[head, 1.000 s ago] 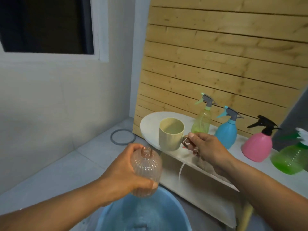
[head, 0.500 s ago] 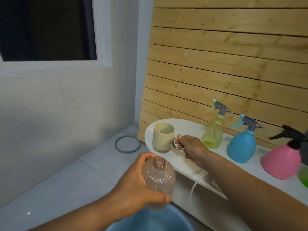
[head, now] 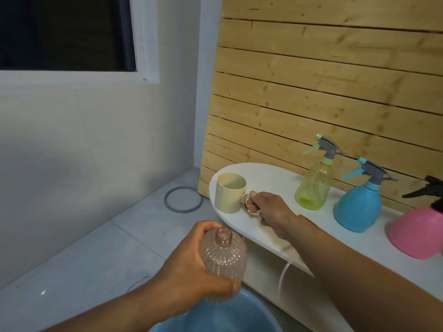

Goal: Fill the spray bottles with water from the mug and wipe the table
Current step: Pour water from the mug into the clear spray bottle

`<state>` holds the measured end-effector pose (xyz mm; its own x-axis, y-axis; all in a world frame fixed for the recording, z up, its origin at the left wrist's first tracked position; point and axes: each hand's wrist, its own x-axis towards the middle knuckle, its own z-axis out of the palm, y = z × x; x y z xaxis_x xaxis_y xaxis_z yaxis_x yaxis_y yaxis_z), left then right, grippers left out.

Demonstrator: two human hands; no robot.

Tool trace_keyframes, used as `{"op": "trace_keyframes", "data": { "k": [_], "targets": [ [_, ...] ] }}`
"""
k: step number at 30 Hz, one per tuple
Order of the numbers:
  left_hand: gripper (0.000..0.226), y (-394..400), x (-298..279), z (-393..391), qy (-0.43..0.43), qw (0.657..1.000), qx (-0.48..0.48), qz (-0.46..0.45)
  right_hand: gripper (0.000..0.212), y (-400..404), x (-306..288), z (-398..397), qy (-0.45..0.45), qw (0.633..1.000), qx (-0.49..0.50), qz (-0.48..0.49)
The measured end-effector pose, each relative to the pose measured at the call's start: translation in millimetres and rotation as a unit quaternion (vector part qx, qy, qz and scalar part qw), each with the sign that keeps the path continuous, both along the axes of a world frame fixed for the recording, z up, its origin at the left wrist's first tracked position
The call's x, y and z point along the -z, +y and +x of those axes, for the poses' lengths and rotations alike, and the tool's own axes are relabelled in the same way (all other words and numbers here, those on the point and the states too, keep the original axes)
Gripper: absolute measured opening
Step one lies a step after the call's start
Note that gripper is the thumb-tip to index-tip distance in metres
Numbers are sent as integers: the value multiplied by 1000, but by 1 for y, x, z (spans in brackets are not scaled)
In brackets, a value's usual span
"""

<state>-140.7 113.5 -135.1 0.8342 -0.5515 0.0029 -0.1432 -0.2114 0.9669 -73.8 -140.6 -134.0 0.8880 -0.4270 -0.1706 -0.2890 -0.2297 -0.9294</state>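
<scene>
- Three capped spray bottles are standing on the white table (head: 268, 171) beyond your right hand (head: 272, 212): the yellow-green bottle (head: 312, 188) nearest, the blue bottle (head: 358, 208) farther right, the pink bottle (head: 418, 232) at the frame edge. The yellow-green one is showing some liquid at its base; the other two are opaque, so their fill is anyone's guess.
- You are holding the blue basin (head: 215, 317) in view directly beneath your left hand (head: 191, 269).
- Your left hand is wrapping its fingers around the clear ribbed bottle (head: 224, 257), keeping it upright with its neck uncapped, over the basin.
- Your right hand is pinching the handle of the cream mug (head: 230, 192), which is sitting on the table's rounded end, just left of that hand.
- Judging from this, the open bottle is awaiting more water or its cap, and wiping is not yet looking started.
</scene>
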Motion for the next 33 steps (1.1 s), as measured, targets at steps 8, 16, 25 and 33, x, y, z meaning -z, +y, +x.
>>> {"op": "trace_keyframes", "data": {
  "k": [8,16,25,33],
  "targets": [
    [95,-3,5,2,3,1000,-1,-6,38,-4,2,5,11,1000,-1,-4],
    [88,-5,-2,-1,-2,1000,-8,-13,48,-9,-14,-10,21,996,-12,-89],
    [87,-11,-9,-8,-7,1000,-11,-24,27,-17,-13,-16,3,994,-33,-100],
    [87,-10,-12,-10,-15,1000,-7,-20,16,-10,-11,-11,-7,991,-22,-129]
  ]
}}
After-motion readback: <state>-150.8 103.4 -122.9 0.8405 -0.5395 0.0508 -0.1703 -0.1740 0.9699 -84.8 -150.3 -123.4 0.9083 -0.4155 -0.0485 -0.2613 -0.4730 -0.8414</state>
